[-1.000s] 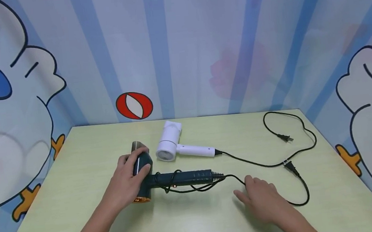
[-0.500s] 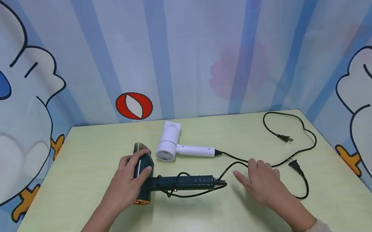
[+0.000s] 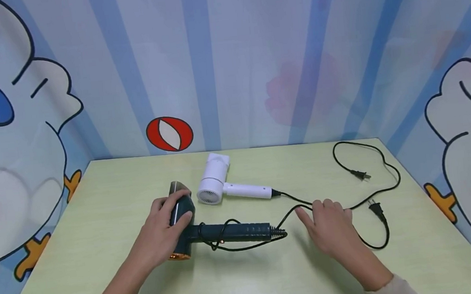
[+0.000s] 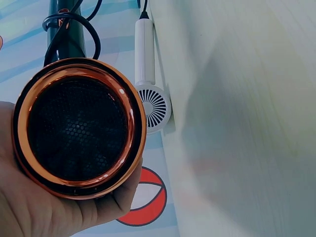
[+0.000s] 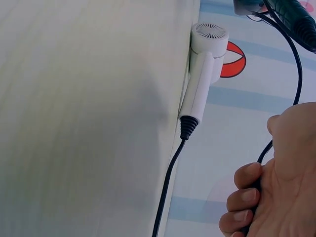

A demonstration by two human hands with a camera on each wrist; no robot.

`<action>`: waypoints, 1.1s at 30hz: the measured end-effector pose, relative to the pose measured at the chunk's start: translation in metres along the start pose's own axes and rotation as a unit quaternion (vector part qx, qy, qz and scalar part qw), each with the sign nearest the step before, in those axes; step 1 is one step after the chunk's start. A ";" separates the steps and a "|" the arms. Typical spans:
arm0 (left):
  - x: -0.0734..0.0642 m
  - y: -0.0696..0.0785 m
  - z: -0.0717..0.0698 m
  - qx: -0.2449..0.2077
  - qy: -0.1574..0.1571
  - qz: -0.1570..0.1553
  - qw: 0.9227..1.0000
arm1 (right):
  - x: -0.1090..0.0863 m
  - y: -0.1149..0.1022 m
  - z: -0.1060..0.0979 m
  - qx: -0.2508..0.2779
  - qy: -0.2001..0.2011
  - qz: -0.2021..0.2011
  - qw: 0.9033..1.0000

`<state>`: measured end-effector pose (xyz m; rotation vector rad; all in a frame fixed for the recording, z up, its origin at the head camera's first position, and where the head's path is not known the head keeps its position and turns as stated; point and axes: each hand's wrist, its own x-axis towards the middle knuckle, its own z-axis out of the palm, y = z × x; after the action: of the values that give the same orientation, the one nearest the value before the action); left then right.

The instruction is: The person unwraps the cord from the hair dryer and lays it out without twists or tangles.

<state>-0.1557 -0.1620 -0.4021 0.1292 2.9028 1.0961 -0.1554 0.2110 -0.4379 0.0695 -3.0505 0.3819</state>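
My left hand [image 3: 160, 231] grips the barrel of a dark green hair dryer [image 3: 231, 231], thumb and fingers on either side. Its copper-rimmed round end [image 4: 79, 129] faces the left wrist camera. The black cord is looped loosely around the handle, which points right. My right hand [image 3: 332, 228] holds that cord [image 5: 299, 74] to the right of the handle, with the fingers curled round it in the right wrist view. From below that hand the cord runs on to a two-pin plug [image 3: 376, 208]. Behind the green dryer lies a white hair dryer [image 3: 248, 190], touched by neither hand.
The white dryer's black cord [image 3: 388, 189] curves across the right of the table, ending in a plug [image 3: 360, 174] at the back right. A patterned curtain [image 3: 236, 70] rises behind the pale table [image 3: 96, 219].
The right hand has moved a little away and to the right with the cord, drawing a stretch of it off the handle's end. The left hand and green dryer have barely shifted.
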 end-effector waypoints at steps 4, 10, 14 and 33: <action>0.000 0.000 0.000 -0.001 -0.001 -0.001 1.000 | 0.002 0.000 -0.002 0.005 0.003 -0.001 1.000; 0.000 -0.001 0.001 -0.001 -0.007 -0.006 1.000 | 0.004 -0.002 -0.004 0.004 0.030 -0.002 1.000; 0.000 -0.001 0.002 0.000 -0.012 -0.006 1.000 | 0.006 -0.007 -0.004 0.000 0.069 -0.006 0.998; 0.005 -0.006 0.011 0.020 -0.008 -0.006 1.000 | 0.003 -0.012 -0.007 -0.043 0.162 -0.043 0.985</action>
<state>-0.1608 -0.1589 -0.4149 0.1202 2.9078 1.0292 -0.1570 0.2005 -0.4278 0.1211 -2.7279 0.2299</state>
